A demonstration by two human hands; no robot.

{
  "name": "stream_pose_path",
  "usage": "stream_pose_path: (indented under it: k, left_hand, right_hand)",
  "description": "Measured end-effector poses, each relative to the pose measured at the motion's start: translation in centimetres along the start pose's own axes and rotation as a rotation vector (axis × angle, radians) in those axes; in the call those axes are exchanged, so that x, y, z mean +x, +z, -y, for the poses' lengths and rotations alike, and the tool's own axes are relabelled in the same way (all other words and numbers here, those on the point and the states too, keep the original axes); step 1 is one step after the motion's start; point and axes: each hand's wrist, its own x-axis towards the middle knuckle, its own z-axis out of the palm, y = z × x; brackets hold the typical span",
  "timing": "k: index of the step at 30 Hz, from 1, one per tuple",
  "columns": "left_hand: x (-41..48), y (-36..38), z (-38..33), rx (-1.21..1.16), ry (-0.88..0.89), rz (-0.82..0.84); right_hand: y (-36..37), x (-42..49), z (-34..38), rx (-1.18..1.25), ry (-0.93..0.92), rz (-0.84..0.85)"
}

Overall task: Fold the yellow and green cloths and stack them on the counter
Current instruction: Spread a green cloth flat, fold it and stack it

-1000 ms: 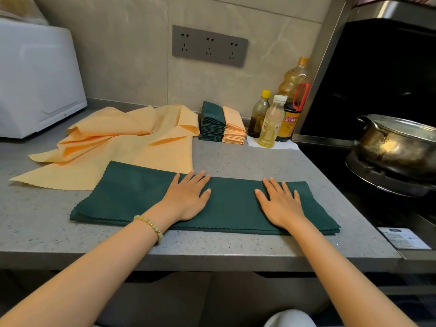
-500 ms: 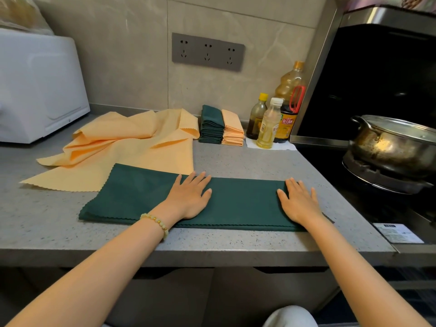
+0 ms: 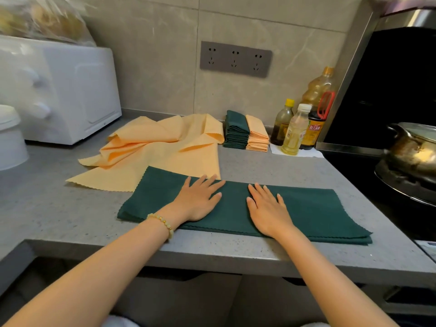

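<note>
Counter (image 3: pixel 283 171): grey stone. All the cloths lie on it, and none has shifted in the last second.
Green cloth (image 3: pixel 313 208): folded into a long band along the near edge, its far left corner lying over the yellow cloth. It is in the same place as before and looks flat.
Yellow cloth (image 3: pixel 165 152): loose and rumpled at far left, not yet folded.
Folded stacks (image 3: pixel 245 135): green and yellow piles side by side against the far wall.
Right hand (image 3: pixel 266 208): half a second ago it lay near the band's right end. It has now slid back to just right of the middle, palm down, with its fingers (image 3: pixel 259 191) straight and spread, pressing and gripping nothing.
Left hand (image 3: pixel 200 199): stays flat just left of the middle, fingers (image 3: pixel 203 182) straight and slightly fanned, holding the band down.
Meaning: this looks like a smoothing pass, so the next fold across the band's length is probably close.
Dark bottle (image 3: pixel 315 132): red and yellow label with characters too small to read.
Pale bottle (image 3: pixel 293 133): label unreadable.
Printed slip (image 3: pixel 428 246): cut off at the right edge, so its text cannot be read.
</note>
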Motion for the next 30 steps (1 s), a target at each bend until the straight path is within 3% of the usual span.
stream_pose_path:
  k: [6,12,17,21,27,30]
  left_hand:
    - [-2.1,-1.0,5.9,0.008,-0.155,-0.012]
    - [-2.5,-1.3,6.9,0.018,-0.249,-0.026]
    - [-2.6,-1.5,6.5,0.048,-0.272,-0.001]
    - [-2.8,-1.6,6.1,0.088,-0.295,0.027]
    - [-2.5,-2.1,4.5,0.177,-0.29,0.063]
    - [-2.1,-2.3,2.9,0.174,-0.19,0.056]
  right_hand:
    - [0.1,0.1,-0.1,-0.011,-0.008,-0.008]
    - [-0.1,0.0,0.0,0.029,-0.023,-0.033]
    - [-1.3,-3.4,2.0,0.264,-0.371,-0.07]
    - [-1.3,-6.1,3.8,0.077,-0.548,0.0]
    - [-2.5,-6.0,2.1,-0.113,-0.541,-0.032]
    - [-3.0,-5.9,-0.3,-0.118,-0.506,-0.033]
